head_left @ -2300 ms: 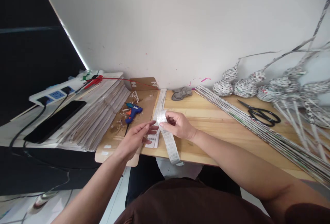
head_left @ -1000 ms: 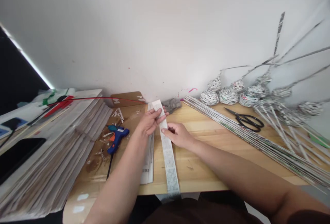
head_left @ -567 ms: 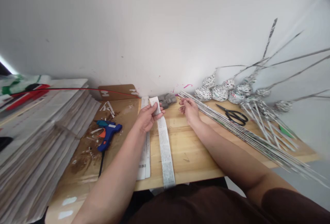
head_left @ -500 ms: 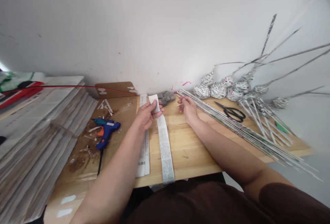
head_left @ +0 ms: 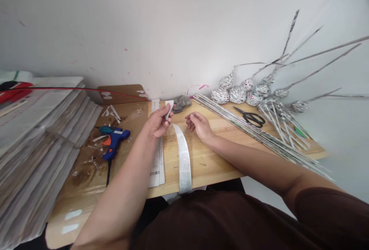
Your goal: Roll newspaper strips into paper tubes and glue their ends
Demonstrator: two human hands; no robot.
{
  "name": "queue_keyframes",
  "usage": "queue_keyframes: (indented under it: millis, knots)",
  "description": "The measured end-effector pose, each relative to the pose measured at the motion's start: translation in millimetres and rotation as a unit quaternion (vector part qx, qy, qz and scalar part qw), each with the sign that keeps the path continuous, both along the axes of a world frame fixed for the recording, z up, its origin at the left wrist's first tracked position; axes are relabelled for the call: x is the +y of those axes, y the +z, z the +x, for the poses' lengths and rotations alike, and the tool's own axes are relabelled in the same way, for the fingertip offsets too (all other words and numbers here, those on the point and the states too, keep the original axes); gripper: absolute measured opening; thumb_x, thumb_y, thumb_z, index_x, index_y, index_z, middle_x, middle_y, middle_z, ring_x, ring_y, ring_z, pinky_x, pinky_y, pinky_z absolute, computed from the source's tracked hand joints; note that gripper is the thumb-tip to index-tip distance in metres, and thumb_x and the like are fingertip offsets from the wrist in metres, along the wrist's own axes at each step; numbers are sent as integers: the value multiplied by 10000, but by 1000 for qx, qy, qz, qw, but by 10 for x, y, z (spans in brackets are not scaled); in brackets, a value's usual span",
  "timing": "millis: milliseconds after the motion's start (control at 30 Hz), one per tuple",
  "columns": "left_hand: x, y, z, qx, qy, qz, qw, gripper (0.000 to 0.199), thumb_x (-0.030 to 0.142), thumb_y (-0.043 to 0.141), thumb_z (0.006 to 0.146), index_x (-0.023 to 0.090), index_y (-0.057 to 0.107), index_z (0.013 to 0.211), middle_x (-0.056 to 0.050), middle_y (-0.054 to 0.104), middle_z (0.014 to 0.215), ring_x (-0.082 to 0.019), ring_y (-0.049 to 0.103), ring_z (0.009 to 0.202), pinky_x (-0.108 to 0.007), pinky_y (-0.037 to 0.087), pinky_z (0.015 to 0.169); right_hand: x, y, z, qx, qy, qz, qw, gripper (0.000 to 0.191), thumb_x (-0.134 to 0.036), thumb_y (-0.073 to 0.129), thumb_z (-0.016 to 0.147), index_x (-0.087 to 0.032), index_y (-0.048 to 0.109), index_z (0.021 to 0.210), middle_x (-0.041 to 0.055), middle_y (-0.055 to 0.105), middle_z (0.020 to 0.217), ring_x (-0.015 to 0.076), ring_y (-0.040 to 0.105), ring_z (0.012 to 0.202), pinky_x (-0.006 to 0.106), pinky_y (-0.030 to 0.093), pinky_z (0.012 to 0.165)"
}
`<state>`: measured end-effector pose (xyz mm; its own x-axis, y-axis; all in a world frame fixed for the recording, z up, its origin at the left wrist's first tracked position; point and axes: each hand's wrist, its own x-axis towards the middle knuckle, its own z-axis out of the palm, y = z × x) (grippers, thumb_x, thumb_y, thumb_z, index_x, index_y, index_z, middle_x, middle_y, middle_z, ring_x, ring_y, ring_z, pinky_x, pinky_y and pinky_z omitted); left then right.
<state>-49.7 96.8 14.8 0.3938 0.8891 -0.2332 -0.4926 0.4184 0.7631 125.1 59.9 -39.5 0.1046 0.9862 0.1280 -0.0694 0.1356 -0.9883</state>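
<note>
Newsprint strip (head_left: 185, 161) hangs from the left hand (head_left: 160, 121), which grips its upper end between thumb and fingers, a short pale piece of it standing up past the thumb. From there it bows downward over the wooden surface (head_left: 207, 161) and reaches the near edge, close to the brown shirt (head_left: 213, 219). Just right of the strip, the right hand (head_left: 200, 126) is raised with its fingers curled and thumb near the fingertips, apart from the strip; whether anything is pinched there I cannot tell. More flat paper strips (head_left: 157, 167) lie partly beneath the left forearm. Left of them, a blue glue gun (head_left: 115, 142) rests on stained cardboard (head_left: 89, 198), beside a tall paper stack (head_left: 43, 142). To the right lie slim paper rods (head_left: 250, 134), black-handled scissors (head_left: 253, 119) and woven, gourd-shaped paper pieces (head_left: 220, 95) against the wall.
</note>
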Motion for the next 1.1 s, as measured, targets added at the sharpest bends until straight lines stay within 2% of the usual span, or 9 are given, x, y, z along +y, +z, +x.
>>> queue_keyframes:
  millis: [167, 333, 467, 533, 600, 733, 900, 1000, 1100]
  knots:
    - [-12, 63, -37, 0, -5, -23, 1000, 138, 229, 568, 878, 116, 648, 890, 37, 527, 546, -19, 462, 345, -77, 291, 273, -155, -23, -93, -61, 19, 32, 997, 335, -486, 470, 882, -176, 595, 877, -16, 556, 725, 91, 547, 581, 222, 426, 549]
    - [-11, 63, -34, 26, 12, -16, 999, 150, 220, 560, 882, 102, 652, 889, 33, 529, 539, -19, 458, 340, -80, 282, 271, -29, -48, -143, -78, -37, 61, 994, 340, -476, 443, 902, -176, 600, 866, -4, 579, 733, 121, 576, 711, 243, 461, 668]
    - [12, 25, -40, 48, 13, -7, 999, 142, 214, 568, 875, 101, 655, 880, 32, 527, 538, -15, 450, 336, -79, 268, 269, 34, -15, -109, -165, -11, 87, 982, 319, -404, 433, 922, -167, 630, 838, 29, 643, 815, 146, 604, 787, 280, 471, 742]
    - [27, 6, -47, 63, 16, -7, 998, 135, 212, 575, 869, 103, 656, 874, 34, 522, 536, -15, 446, 335, -80, 265, 268, -36, 29, -50, -278, 36, 125, 952, 270, -306, 457, 921, -160, 669, 841, 52, 673, 844, 166, 608, 829, 324, 459, 812]
    - [42, -10, -53, 70, 20, -5, 997, 133, 219, 585, 862, 107, 656, 873, 37, 517, 537, -13, 438, 334, -80, 261, 269, -181, 78, 32, -404, 98, 184, 891, 236, -230, 474, 910, -162, 699, 891, 75, 687, 881, 191, 600, 894, 381, 426, 897]
    - [65, -38, -61, 69, 22, 8, 997, 134, 231, 615, 839, 107, 659, 866, 37, 513, 543, -10, 428, 340, -79, 255, 271, -562, 136, 203, -522, 175, 261, 793, 331, -242, 440, 930, -142, 627, 1185, 132, 617, 1176, 239, 506, 1145, 443, 367, 1012]
    - [73, -56, -63, 69, 25, 12, 997, 138, 240, 635, 822, 113, 662, 868, 39, 507, 542, -10, 422, 341, -79, 255, 272, -833, 143, 351, -557, 222, 265, 755, 414, -293, 409, 950, -112, 547, 1296, 150, 576, 1284, 245, 455, 1251, 455, 334, 1074]
    - [67, -51, -61, 72, 27, 10, 997, 132, 241, 641, 817, 116, 656, 856, 39, 508, 542, -12, 423, 342, -81, 258, 271, -852, 183, 438, -563, 271, 263, 735, 431, -304, 388, 959, -108, 533, 1315, 136, 565, 1315, 224, 438, 1285, 421, 307, 1102]
    - [59, -34, -58, 72, 31, 7, 997, 120, 233, 637, 820, 116, 648, 842, 37, 514, 542, -14, 426, 344, -82, 263, 271, -803, 232, 495, -583, 310, 239, 712, 512, -351, 361, 969, -124, 395, 1426, 132, 453, 1430, 229, 322, 1374, 435, 252, 1125]
